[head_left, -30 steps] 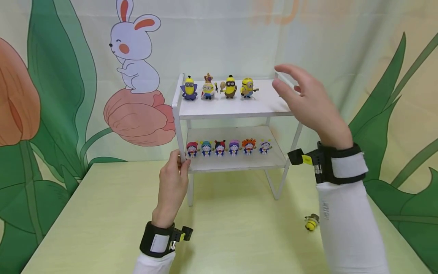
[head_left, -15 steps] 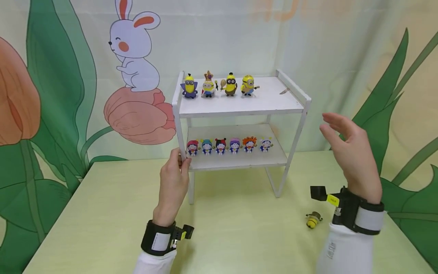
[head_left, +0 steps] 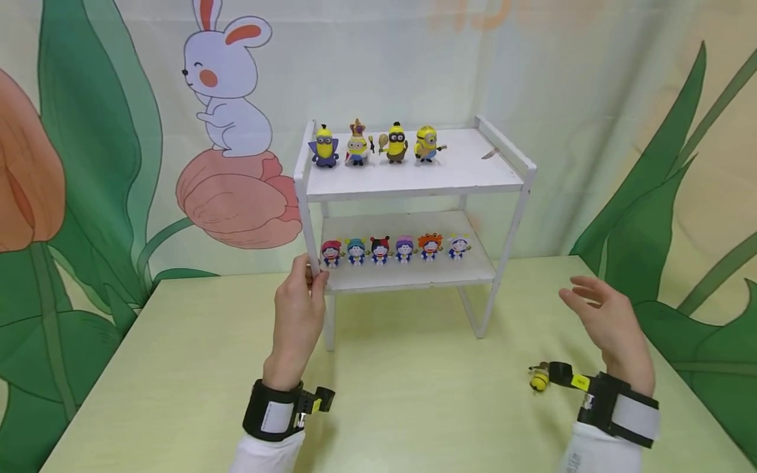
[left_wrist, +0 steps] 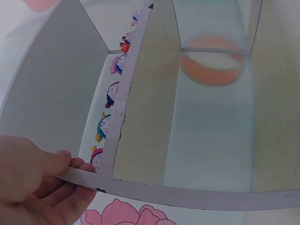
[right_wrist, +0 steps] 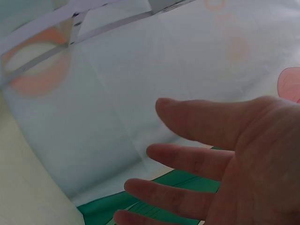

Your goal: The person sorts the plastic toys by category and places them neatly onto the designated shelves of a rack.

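Observation:
My left hand (head_left: 294, 322) grips the left front leg of a small white two-tier shelf (head_left: 414, 180); the left wrist view shows thumb and fingers pinching the white leg (left_wrist: 154, 193). Over the right of the table, my right hand (head_left: 616, 332) hovers with fingers apart and nothing in them. Close to its wrist strap lies a small yellow toy figure with a brownish hat (head_left: 539, 380), partly overlapped by the wrist camera. Several yellow minion figures, among them one with a crown (head_left: 357, 146) and one with a guitar (head_left: 426, 144), stand in a row on the upper tier.
Along the lower tier stand several blue-and-white figures in coloured hats, such as an orange crab-like one (head_left: 430, 247). The shelf stands on a pale yellow-green table (head_left: 414, 394). Behind hangs a cloth backdrop (head_left: 562, 98) printed with a rabbit and plants.
My right hand has come away from the upper tier's right side, moving right and down to above the table. My left hand keeps its grip on the shelf leg.

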The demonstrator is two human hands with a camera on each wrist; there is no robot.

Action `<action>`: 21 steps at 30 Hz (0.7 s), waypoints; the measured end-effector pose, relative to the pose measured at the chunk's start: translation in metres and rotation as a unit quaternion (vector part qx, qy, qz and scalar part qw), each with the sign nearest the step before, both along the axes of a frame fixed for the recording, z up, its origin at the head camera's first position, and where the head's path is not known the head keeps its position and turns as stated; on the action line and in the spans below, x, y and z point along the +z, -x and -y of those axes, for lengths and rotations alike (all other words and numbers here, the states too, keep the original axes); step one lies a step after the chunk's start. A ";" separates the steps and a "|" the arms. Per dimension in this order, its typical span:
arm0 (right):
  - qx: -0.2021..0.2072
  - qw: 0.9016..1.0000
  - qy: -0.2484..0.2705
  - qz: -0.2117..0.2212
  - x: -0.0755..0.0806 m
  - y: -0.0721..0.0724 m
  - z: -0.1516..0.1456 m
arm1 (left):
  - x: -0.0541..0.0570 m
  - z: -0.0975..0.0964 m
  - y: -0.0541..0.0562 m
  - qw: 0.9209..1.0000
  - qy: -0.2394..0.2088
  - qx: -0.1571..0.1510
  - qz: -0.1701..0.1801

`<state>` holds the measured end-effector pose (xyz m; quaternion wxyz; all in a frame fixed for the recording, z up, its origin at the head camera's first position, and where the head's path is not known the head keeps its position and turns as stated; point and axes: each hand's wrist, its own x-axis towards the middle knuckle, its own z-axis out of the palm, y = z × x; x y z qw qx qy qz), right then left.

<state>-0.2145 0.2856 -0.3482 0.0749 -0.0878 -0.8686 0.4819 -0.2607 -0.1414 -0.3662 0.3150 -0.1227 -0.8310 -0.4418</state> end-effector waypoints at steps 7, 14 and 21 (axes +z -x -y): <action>-0.008 0.997 -0.003 0.081 -0.024 -0.006 -0.020 | 0.000 -0.001 -0.001 1.000 0.002 -0.001 0.001; -0.001 0.991 -0.004 0.132 -0.041 -0.015 -0.039 | 0.002 -0.001 -0.002 1.000 0.000 -0.004 0.002; 0.106 0.975 -0.052 0.186 -0.055 -0.010 -0.036 | 0.002 -0.002 -0.003 1.000 -0.006 -0.006 0.002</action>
